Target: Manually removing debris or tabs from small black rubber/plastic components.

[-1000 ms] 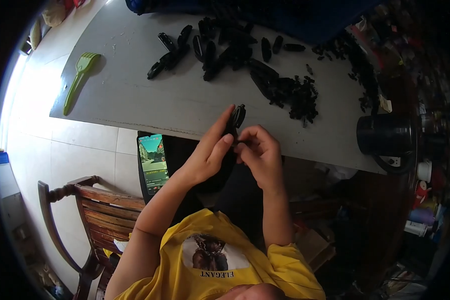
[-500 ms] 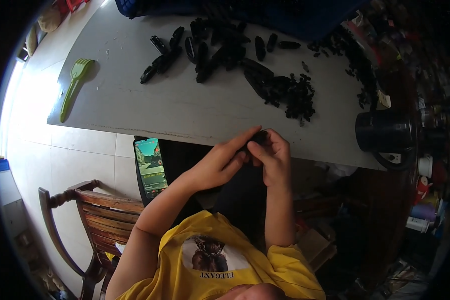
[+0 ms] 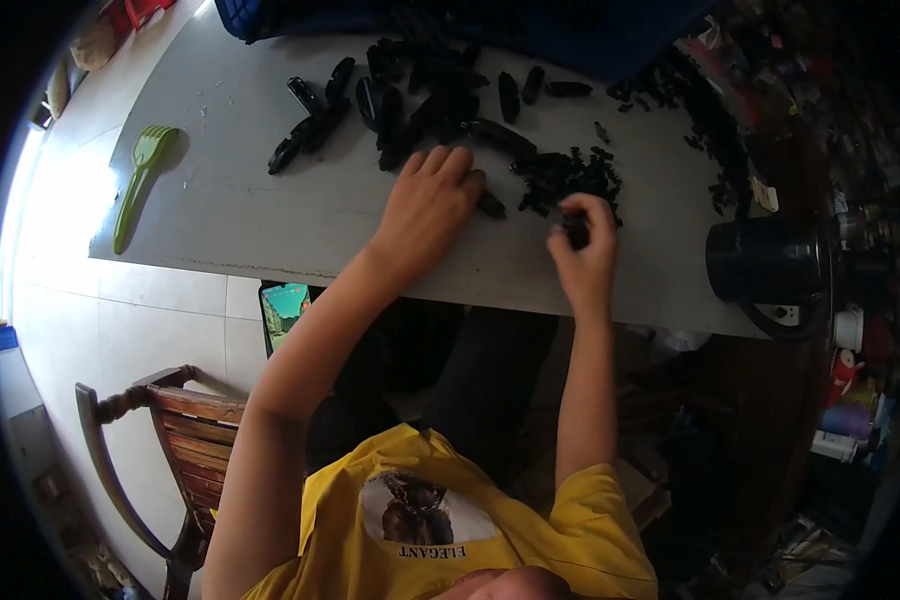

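My left hand (image 3: 432, 205) is over the grey table, palm down, with bent fingers at the near edge of a heap of long black plastic pieces (image 3: 440, 100). Its fingertips are hidden, so I cannot tell if it grips anything. A stubby black piece (image 3: 492, 206) shows beside its thumb. To the right, my right hand (image 3: 592, 245) is closed, thumb and fingers pinching a small black piece (image 3: 575, 230). That hand is at the near side of a pile of small black bits (image 3: 570, 180). A longer black piece (image 3: 502, 137) lies behind this pile.
A blue basket (image 3: 245, 22) stands along the far edge. More black bits (image 3: 705, 120) lie at the far right, behind a dark mug-shaped container (image 3: 765, 262). A green hand fork (image 3: 142, 185) lies at left. Below are a phone (image 3: 287, 308) and a wooden chair (image 3: 195, 425).
My hands were together at the table's near edge around a black piece. They have separated and moved forward, the left toward the long pieces, the right toward the small bits.
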`<state>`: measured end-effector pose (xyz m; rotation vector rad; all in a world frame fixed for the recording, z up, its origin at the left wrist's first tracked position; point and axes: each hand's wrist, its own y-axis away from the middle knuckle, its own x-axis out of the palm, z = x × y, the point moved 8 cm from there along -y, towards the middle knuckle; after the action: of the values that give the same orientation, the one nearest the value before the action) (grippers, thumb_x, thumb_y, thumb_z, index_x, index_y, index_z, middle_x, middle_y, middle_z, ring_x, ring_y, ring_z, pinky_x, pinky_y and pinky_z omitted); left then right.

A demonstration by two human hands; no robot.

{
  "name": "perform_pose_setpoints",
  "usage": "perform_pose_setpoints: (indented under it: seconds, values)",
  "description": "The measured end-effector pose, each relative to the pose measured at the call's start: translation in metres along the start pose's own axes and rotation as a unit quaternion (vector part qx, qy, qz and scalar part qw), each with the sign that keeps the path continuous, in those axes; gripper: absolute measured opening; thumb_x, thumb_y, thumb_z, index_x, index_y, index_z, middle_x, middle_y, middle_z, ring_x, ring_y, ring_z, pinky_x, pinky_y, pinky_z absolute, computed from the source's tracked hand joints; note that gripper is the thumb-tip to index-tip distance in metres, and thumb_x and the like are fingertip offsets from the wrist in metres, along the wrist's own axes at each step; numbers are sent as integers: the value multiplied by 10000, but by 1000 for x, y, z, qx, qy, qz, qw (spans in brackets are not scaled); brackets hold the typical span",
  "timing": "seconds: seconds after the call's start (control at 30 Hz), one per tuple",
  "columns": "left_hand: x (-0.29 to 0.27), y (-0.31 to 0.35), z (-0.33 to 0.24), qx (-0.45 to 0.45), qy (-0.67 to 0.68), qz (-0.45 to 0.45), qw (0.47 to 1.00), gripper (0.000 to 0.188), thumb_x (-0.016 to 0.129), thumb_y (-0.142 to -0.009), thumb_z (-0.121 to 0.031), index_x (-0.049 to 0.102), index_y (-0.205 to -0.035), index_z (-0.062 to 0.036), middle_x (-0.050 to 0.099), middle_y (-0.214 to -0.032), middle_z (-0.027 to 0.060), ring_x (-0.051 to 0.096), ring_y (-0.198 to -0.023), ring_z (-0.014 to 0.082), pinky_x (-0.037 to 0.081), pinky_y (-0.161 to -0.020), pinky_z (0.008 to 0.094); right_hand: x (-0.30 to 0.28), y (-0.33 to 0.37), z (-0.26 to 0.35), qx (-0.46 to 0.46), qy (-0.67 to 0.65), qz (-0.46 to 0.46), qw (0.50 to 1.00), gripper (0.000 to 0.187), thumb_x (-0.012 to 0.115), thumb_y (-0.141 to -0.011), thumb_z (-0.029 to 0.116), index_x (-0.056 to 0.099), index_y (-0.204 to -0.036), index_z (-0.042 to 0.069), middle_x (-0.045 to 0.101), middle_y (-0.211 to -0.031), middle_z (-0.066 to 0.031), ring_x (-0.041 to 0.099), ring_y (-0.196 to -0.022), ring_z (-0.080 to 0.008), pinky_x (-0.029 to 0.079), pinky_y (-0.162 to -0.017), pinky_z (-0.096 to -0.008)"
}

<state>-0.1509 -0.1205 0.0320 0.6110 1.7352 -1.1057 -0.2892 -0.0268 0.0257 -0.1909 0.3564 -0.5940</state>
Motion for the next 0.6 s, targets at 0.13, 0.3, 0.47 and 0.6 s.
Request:
perform_pose_setpoints:
  seconds: [0.13,0.3,0.47,0.6]
  values:
    - [-10,19,9,-36,85,-32,995,163,560,-758,-111,575,-910,-53,546,-907,90,537,-870,238,428,-745,333,24,-2,9,-41,343,60,936,169,666,-717,30,562,-849,33,540,-883,-68,572,-794,-206,458,-685,-319]
    - [-14,43,11,-167,395,-3,904,213,536,-846,-148,558,-1007,-10,563,-865,123,545,-857,289,419,-780,336,14,3,-1,-63,279,53,957,150,676,-729,38,570,-834,22,566,-705,-51,531,-592,-150,422,-542,-265]
    - [-5,61,11,-211,551,-24,807,321,453,-928,-217,521,-1131,22,581,-907,89,536,-894,207,404,-811,278,11,28,-19,235,-122,10,964,102,658,-761,27,576,-819,13,564,-653,-38,396,-441,-48,276,-405,-187]
    - [26,78,2,-337,705,75,619,338,415,-946,-229,509,-1163,12,583,-957,82,517,-790,144,421,-717,261,16,39,-5,235,-180,34,955,110,654,-766,45,575,-836,12,521,-621,-15,410,-458,-59,286,-413,-196]
